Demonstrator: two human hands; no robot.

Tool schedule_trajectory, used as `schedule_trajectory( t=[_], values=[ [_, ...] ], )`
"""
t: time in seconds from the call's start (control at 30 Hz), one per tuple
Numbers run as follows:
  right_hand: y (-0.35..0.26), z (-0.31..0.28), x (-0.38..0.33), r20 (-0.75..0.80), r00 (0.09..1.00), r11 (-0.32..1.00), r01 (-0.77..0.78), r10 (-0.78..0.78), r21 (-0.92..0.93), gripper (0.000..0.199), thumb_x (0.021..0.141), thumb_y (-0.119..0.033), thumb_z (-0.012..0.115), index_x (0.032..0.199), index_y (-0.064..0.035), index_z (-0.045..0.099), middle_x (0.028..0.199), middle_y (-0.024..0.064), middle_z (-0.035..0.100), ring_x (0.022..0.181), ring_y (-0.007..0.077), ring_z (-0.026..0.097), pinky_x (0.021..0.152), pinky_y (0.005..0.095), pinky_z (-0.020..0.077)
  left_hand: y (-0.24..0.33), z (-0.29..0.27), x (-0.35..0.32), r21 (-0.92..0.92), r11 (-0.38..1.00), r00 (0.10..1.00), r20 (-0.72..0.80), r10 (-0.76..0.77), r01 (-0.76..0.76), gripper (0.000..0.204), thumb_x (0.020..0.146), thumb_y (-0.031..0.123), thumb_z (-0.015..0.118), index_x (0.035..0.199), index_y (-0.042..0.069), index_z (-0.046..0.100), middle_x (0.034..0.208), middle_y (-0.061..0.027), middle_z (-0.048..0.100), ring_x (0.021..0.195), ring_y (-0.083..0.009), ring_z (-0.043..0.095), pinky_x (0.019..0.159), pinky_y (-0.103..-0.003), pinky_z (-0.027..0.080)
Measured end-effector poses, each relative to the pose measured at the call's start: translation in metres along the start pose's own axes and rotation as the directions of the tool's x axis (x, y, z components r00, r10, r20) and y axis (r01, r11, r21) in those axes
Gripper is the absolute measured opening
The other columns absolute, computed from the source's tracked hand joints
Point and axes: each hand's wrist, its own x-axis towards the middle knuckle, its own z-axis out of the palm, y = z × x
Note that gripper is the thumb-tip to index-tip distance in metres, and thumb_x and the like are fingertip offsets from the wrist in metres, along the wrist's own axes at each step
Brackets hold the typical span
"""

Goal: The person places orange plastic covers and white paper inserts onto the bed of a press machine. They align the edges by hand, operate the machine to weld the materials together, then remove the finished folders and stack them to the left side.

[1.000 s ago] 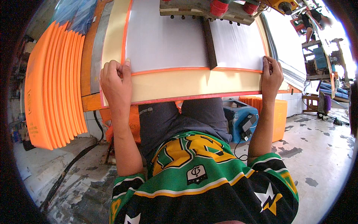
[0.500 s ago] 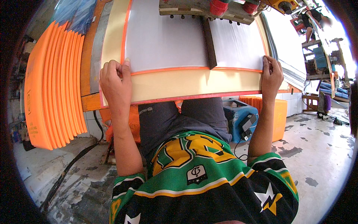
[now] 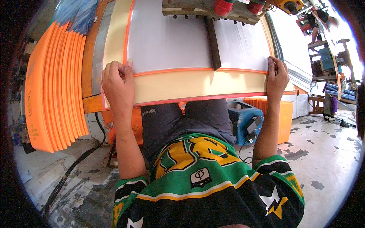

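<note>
i view the orange-edged pale sheet flat on the cream surface, near edge running left-right, long axis unclear. left hand and right hand: fingers bent at its near corners; their grip i cannot tell.

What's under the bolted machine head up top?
Orange-edged whitish sheet runs in there; a dark bar sticks out over it. Left hand and right hand are at its near corners. Directly beneath the head: covered, can't tell.

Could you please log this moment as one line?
left hand: sheet, near-left corner | right hand: near-right corner | bar: over sheet | orange stack: far left
</note>
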Motion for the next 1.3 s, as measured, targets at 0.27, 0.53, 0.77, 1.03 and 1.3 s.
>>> schedule_trajectory(
  t=[0.27,0.53,0.77,1.03,1.3],
  values=[
    [0.0006,-0.0001,0.0004,0.005,1.000,1.000,-0.007,0.007,-0.007,0.023,0.104,-0.021,0.065,0.113,-0.0027,0.076,0.099,0.0153,0.071,0.085,0.0266,0.070,0.076,0.0395,0.0540,0.0005,-0.0020,0.0003,0.030,1.000,1.000,0.023,-0.009,0.008,0.039,0.102,0.027,0.068,0.082,0.000,0.051,0.080,-0.0149,0.053,0.077,-0.0323,0.054,0.074,-0.045,0.045],
    [-0.0015,-0.0011,0.0002,0.001,1.000,1.000,-0.003,0.003,-0.001,0.023,0.104,-0.022,0.066,0.112,-0.0032,0.076,0.099,0.0153,0.070,0.085,0.0274,0.070,0.076,0.0401,0.0541,0.0006,0.0004,0.0005,0.008,1.000,1.000,-0.009,0.017,-0.017,0.039,0.101,0.025,0.069,0.076,0.001,0.050,0.077,-0.0123,0.053,0.074,-0.0320,0.051,0.072,-0.047,0.041],
    [0.0011,-0.0003,0.0002,-0.001,1.000,1.000,-0.007,0.007,0.009,0.023,0.104,-0.023,0.066,0.112,-0.0041,0.076,0.097,0.0150,0.070,0.084,0.0277,0.069,0.075,0.0410,0.0532,0.0009,0.0008,0.0008,-0.005,1.000,1.000,-0.009,0.011,-0.011,0.040,0.101,0.025,0.069,0.076,0.001,0.049,0.077,-0.0122,0.053,0.074,-0.0321,0.050,0.072,-0.047,0.041],
    [0.0030,0.0005,0.0001,0.003,1.000,1.000,-0.008,0.008,-0.004,0.023,0.104,-0.023,0.066,0.112,-0.0043,0.077,0.097,0.0145,0.070,0.083,0.0273,0.069,0.075,0.0406,0.0529,-0.0002,0.0004,0.0003,0.003,1.000,1.000,0.001,0.010,-0.010,0.040,0.101,0.025,0.069,0.077,0.001,0.049,0.078,-0.0124,0.053,0.075,-0.0323,0.050,0.073,-0.047,0.041],
    [0.0019,0.0008,-0.0002,-0.011,1.000,1.000,0.002,-0.002,-0.005,0.023,0.104,-0.023,0.066,0.112,-0.0043,0.076,0.098,0.0152,0.070,0.084,0.0289,0.069,0.076,0.0410,0.0533,-0.0009,0.0003,0.0006,0.004,1.000,1.000,0.014,0.003,-0.003,0.039,0.101,0.026,0.069,0.077,0.001,0.049,0.078,-0.0133,0.054,0.077,-0.0340,0.051,0.074,-0.048,0.040]
  ],
)
